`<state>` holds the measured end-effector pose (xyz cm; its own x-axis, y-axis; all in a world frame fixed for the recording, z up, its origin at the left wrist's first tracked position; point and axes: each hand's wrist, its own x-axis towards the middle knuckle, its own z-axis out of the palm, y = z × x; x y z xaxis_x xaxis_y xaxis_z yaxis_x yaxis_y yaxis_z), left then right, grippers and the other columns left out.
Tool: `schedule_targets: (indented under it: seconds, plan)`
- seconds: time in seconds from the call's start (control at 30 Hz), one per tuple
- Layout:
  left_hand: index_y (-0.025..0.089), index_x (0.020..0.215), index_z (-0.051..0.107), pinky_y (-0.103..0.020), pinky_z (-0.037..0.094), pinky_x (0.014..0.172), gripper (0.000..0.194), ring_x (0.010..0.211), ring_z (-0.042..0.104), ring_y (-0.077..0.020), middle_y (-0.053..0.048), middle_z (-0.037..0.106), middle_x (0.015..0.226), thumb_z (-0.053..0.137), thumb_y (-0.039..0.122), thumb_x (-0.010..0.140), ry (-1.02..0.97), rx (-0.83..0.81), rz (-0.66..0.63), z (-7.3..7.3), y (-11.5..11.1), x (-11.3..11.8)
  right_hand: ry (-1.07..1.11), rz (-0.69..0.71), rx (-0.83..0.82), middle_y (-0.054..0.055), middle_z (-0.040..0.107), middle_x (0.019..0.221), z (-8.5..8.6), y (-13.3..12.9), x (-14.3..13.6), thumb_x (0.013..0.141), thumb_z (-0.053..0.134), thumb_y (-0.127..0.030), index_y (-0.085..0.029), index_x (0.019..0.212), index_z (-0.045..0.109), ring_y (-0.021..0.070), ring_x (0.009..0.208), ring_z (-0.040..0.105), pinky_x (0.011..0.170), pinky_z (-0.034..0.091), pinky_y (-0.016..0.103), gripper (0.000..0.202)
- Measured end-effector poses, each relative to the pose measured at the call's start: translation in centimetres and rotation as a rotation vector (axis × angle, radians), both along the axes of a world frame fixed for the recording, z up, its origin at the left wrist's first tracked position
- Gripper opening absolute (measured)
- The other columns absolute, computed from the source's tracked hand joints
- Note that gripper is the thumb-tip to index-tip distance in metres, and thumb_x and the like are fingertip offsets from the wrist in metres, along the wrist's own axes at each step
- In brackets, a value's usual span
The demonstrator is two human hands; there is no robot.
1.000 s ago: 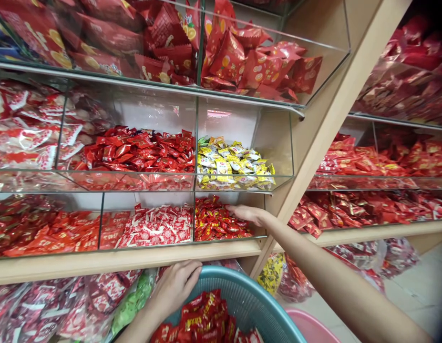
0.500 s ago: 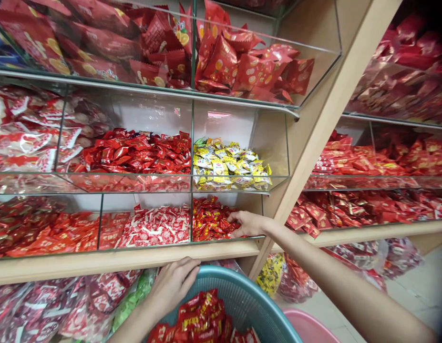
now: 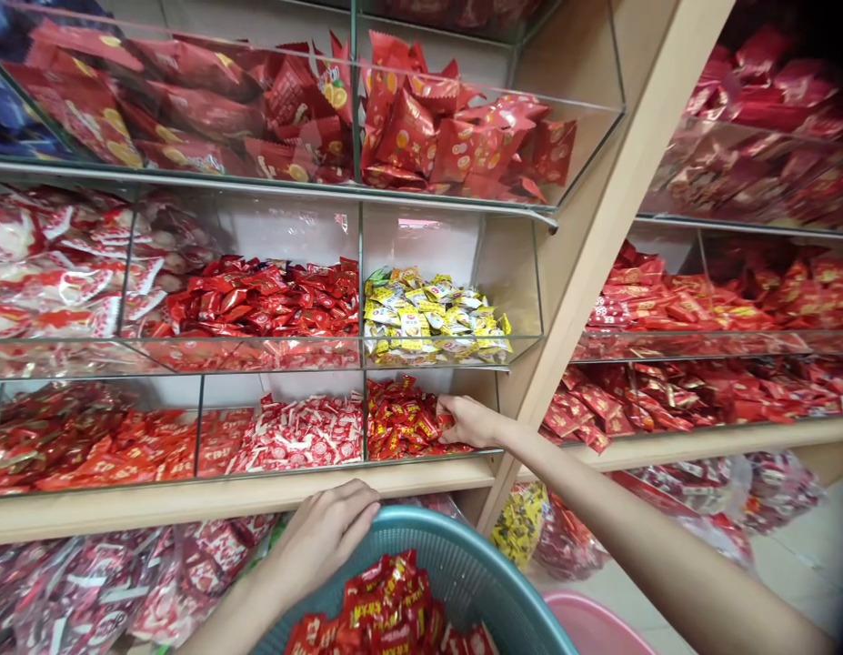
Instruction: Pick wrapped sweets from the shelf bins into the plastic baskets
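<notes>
My left hand [image 3: 331, 526] rests on the rim of a teal plastic basket [image 3: 493, 559], fingers together and curled over its edge. Red packets with yellow lettering [image 3: 386, 596] lie heaped inside the basket. My right hand [image 3: 472, 422] reaches into the lowest shelf bin, at the right side of a pile of small red-and-yellow wrapped candies [image 3: 402, 423]. Its fingers and thumb close around a red wrapped candy [image 3: 445, 419], partly hidden by the hand. Left of that pile, behind a glass divider, are red-and-white wrapped candies [image 3: 312, 432].
Yellow-and-white candies [image 3: 427, 314] fill part of the bin above. A wooden upright [image 3: 591, 273] stands close to my right forearm. Below the wooden shelf edge [image 3: 223, 503] are bagged sweets [image 3: 121, 582]. A pink tub [image 3: 591, 623] sits beside the basket.
My right hand has stayed in the bin, its fingers now drawn closer together around a candy. My left hand stays on the basket rim. The camera view has shifted slightly.
</notes>
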<state>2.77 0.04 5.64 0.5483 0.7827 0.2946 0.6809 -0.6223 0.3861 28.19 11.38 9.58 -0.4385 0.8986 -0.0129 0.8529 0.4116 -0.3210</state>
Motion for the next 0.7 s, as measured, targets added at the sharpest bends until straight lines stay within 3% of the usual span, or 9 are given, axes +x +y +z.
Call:
schedule_targets:
  seconds: [0.17, 0.3, 0.43, 0.5, 0.6, 0.7]
  plan:
    - [0.023, 0.095, 0.065, -0.025, 0.047, 0.078, 0.032, 0.083, 0.062, -0.0161, -0.002, 0.066, 0.090, 0.033, 0.028, 0.094, -0.036, -0.011, -0.025, 0.9, -0.1, 0.7, 0.138, -0.052, 0.080, 0.000, 0.060, 0.070, 0.1, 0.1, 0.1, 0.070, 0.062, -0.020, -0.018, 0.087, 0.062, 0.0142, 0.067, 0.051, 0.060, 0.036, 0.023, 0.018]
    - [0.024, 0.102, 0.064, -0.026, 0.049, 0.080, 0.028, 0.087, 0.062, -0.0164, -0.003, 0.066, 0.097, 0.039, 0.030, 0.092, -0.228, -0.028, 0.051, 0.7, 0.2, 1.7, 0.292, -0.110, 0.100, 0.002, 0.062, 0.073, 1.1, -0.7, -0.5, 0.078, 0.057, -0.033, -0.015, 0.088, 0.062, 0.0151, 0.069, 0.054, 0.062, 0.041, 0.025, 0.021]
    - [0.025, 0.125, 0.049, -0.026, 0.053, 0.073, 0.039, 0.089, 0.061, -0.0158, -0.007, 0.053, 0.121, 0.050, 0.033, 0.087, -0.499, -0.036, 0.162, 1.0, 0.4, 3.3, 0.778, -0.044, -0.229, -0.001, 0.058, 0.068, 2.3, -4.4, -2.7, 0.072, 0.063, -0.045, -0.016, 0.094, 0.057, 0.0120, 0.060, 0.052, 0.056, 0.043, 0.025, 0.037]
    - [0.026, 0.127, 0.046, -0.028, 0.053, 0.079, 0.046, 0.099, 0.058, -0.0180, -0.007, 0.049, 0.126, 0.056, 0.031, 0.083, -0.538, 0.012, 0.180, 1.4, 0.2, 3.9, 0.978, 0.024, -0.408, -0.004, 0.056, 0.069, 2.4, -6.7, -4.1, 0.066, 0.070, -0.043, -0.019, 0.105, 0.052, 0.0105, 0.059, 0.051, 0.057, 0.042, 0.024, 0.050]
    - [0.026, 0.124, 0.049, -0.031, 0.050, 0.088, 0.042, 0.105, 0.057, -0.0196, -0.005, 0.055, 0.121, 0.056, 0.027, 0.082, -0.525, 0.059, 0.187, 1.7, -0.6, 4.1, 1.130, 0.086, -0.566, -0.006, 0.055, 0.070, 2.1, -9.4, -5.9, 0.063, 0.075, -0.039, -0.021, 0.115, 0.043, 0.0089, 0.058, 0.049, 0.057, 0.041, 0.023, 0.064]
    - [0.025, 0.122, 0.051, -0.033, 0.049, 0.091, 0.042, 0.104, 0.058, -0.0208, -0.006, 0.060, 0.115, 0.058, 0.027, 0.081, -0.504, 0.135, 0.220, 1.4, -1.9, 3.2, 1.183, 0.083, -0.588, -0.005, 0.053, 0.074, 1.4, -10.8, -7.5, 0.063, 0.075, -0.039, -0.021, 0.114, 0.043, 0.0088, 0.060, 0.049, 0.057, 0.040, 0.023, 0.063]
